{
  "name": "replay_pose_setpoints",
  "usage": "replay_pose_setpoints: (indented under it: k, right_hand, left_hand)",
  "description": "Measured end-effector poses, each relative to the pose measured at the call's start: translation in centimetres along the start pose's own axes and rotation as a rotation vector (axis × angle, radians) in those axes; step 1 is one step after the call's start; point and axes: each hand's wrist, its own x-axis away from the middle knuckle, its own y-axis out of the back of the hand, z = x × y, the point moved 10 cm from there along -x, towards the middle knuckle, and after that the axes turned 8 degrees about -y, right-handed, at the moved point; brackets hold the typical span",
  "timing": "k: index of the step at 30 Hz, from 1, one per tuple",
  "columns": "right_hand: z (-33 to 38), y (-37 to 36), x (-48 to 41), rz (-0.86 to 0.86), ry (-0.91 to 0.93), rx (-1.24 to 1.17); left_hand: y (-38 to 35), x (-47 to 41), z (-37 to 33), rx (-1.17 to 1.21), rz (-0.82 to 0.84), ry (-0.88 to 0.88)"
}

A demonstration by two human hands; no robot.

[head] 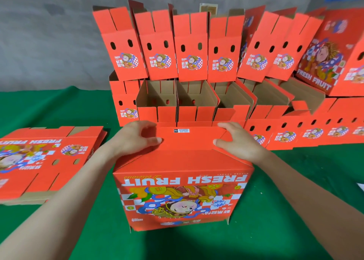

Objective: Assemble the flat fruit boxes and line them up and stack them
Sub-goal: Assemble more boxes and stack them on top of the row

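Folding the bottom flaps of a fruit box

The box stands upside down on the green table; left hand and right hand press flat, gripping nothing. Light, stiff cardboard, probably creasable: hold the edges.

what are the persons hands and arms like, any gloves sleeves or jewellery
Both the left hand and the right hand are bare, with no gloves. No rings, watch or bracelet show on the fingers or wrists. The forearms are uncovered along all of their visible length, with no sleeve edge in view. Fingernails look short and unpainted.
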Motion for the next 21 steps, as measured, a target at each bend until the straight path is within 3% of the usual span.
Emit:
replay_pose_setpoints:
  k: [4,6,8,11,13,15,17,21]
  right_hand:
    - [-1.5,-0.3,0.2,0.046,-0.063,-0.277]
    - [-2.1,-0.1,0.1,0.043,-0.089,-0.32]
    - [-2.5,-0.1,0.1,0.03,-0.092,-0.295]
    - [-2.6,0.0,0.2,-0.008,-0.099,-0.339]
    - [-4.1,-0.1,0.5,-0.01,-0.207,-0.619]
    - [-6.9,-1.8,1.7,0.071,-0.431,-0.921]
    - [-8.7,-4.0,4.2,0.241,-0.528,-0.853]
    - [-8.4,-6.4,7.6,0.517,-0.44,-0.727]
  left_hand:
    - [1.3,0.9,1.3,0.45,-0.155,0.093]
    - [1.2,2.2,2.2,0.858,-0.251,0.168]
    - [0.7,3.6,2.8,1.026,-0.282,0.221]
    - [-1.5,5.9,3.3,0.909,-0.158,0.361]
    - [-2.4,7.6,3.5,0.898,-0.088,0.457]
    - [-1.9,8.9,4.5,0.835,-0.106,0.527]
    - [-0.9,9.8,5.3,0.728,-0.151,0.552]
    - [0.5,10.9,4.2,0.667,-0.212,0.517]
